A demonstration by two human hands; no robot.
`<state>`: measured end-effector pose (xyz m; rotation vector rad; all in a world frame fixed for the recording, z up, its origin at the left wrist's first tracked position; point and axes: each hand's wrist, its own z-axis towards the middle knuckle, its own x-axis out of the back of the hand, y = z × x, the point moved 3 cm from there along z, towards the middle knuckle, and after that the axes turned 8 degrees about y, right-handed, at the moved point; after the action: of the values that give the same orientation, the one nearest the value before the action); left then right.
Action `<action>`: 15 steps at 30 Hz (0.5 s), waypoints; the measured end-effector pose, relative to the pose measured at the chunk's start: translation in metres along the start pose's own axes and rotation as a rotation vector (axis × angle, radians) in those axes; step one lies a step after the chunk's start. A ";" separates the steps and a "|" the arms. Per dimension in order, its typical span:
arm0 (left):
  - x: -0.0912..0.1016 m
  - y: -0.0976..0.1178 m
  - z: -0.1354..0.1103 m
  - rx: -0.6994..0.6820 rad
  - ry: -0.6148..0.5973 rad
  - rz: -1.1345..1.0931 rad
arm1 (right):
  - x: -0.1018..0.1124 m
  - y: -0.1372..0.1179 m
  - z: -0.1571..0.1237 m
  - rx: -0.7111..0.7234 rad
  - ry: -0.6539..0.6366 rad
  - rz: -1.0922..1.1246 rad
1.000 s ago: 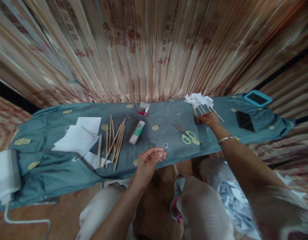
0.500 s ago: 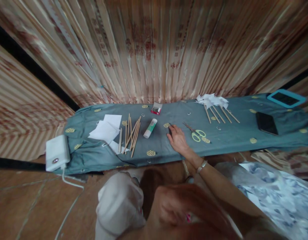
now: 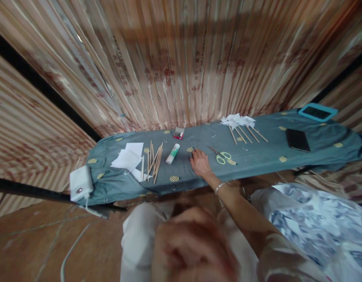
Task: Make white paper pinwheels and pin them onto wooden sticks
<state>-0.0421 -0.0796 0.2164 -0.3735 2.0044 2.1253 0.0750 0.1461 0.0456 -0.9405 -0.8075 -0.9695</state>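
My right hand (image 3: 200,163) lies flat on the blue-grey cloth (image 3: 257,160), fingers stretched toward a gold patch (image 3: 190,149). It holds nothing that I can see. A white and green glue stick (image 3: 172,153) lies just left of it, and green-handled scissors (image 3: 223,157) lie just right. A large blurred skin-coloured shape (image 3: 189,246) fills the bottom centre, very close to the camera. It appears to be my left hand, and its fingers are smeared.
Loose wooden sticks (image 3: 153,160) and white paper sheets (image 3: 128,158) lie at the left. A small red box (image 3: 178,135) and sticks with white paper tops (image 3: 241,126) sit at the back. A phone (image 3: 297,139), a blue-cased tablet (image 3: 317,112) and a white box (image 3: 80,183) are at the ends. A curtain hangs behind.
My right hand left the paper-topped sticks and came left to rest beside the scissors. My left hand rose from the cloth's front edge toward the camera. The view pulled back.
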 end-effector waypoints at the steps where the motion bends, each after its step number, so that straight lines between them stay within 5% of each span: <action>1: -0.006 0.004 0.007 -0.015 0.047 -0.061 | 0.000 0.000 0.000 0.001 0.000 0.002; 4: -0.014 0.007 0.037 -0.114 0.116 -0.079 | -0.002 0.002 -0.001 0.001 -0.005 -0.001; 7: 0.007 -0.006 0.076 -0.189 0.229 0.030 | -0.002 0.002 -0.001 -0.002 -0.008 -0.012; 11: 0.079 -0.026 0.130 -0.268 0.468 0.322 | -0.003 0.002 -0.002 0.004 -0.012 -0.017; 15: 0.165 -0.028 0.174 -0.388 0.582 0.787 | -0.005 0.004 -0.003 0.022 0.019 -0.041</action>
<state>-0.1984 0.0904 0.1464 -0.3107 2.2727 3.2239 0.0775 0.1458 0.0388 -0.8979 -0.8231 -1.0016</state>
